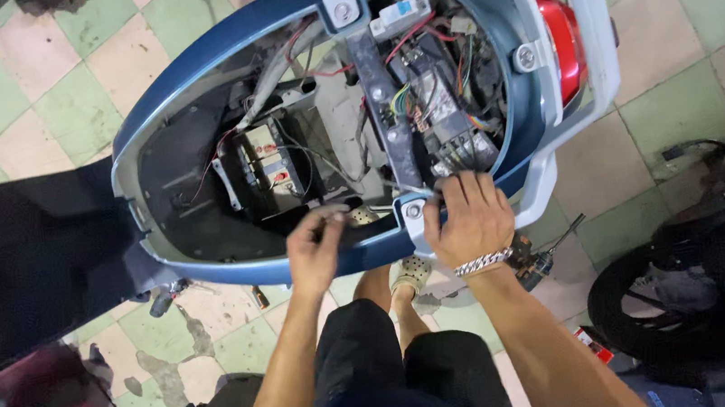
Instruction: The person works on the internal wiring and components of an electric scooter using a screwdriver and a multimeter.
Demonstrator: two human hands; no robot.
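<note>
Reaching into scooter bay (186, 173) — battery (272, 164), wires (422, 87) inside | left hand (318, 249) pinching small part | right hand (469, 219) fingers curled on rim bracket (414, 216)

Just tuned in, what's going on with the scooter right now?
A person stands over a blue scooter with its seat off, so the wiring and battery in the open bay show. Both hands work at the bay's near edge: the left hand pinches something small, too small to tell, and the right hand rests by a grey bracket. The red tail light faces right.
</note>
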